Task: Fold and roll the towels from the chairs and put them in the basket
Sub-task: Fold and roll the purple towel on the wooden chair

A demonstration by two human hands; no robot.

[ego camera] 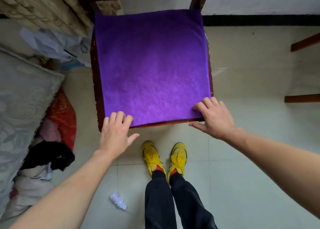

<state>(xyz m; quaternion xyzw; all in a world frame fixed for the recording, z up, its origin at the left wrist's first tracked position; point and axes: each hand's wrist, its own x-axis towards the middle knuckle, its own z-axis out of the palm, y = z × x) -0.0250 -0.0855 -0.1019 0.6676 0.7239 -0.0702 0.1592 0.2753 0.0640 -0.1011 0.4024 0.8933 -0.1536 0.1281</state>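
purple towel (152, 67) lies flat on the seat of a dark red wooden chair (94, 93) and covers nearly all of it. only a thin strip of wood shows along the left and near edges.

left hand (115, 133) is at the towel's near-left corner: fingers (117, 115) bent, tips resting on the cloth, thumb spread off to the right over the floor and clear of the towel. right hand (213, 118) is at the near-right corner: fingers (201, 105) bent, tips on the cloth, thumb stretched left just below the seat's front edge. no pinch visible on either side.

surroundings:
- the person's yellow shoes (150, 157) are on the tiled floor (242, 159), just in front of the seat, between the two arms.
- small plastic bottle (118, 200) lies on the floor near the left forearm.
- left of the chair the space is tight: beige curtain (43, 8), clear plastic bags (57, 45) right up against the seat, grey patterned cushion (22, 93), red fabric (64, 111), black garment (52, 154), pale cloth pile (32, 190).
- right side: brown wooden legs (303, 98) of another piece of furniture, well apart from the chair.
- black skirting (259, 20) runs along the wall behind.
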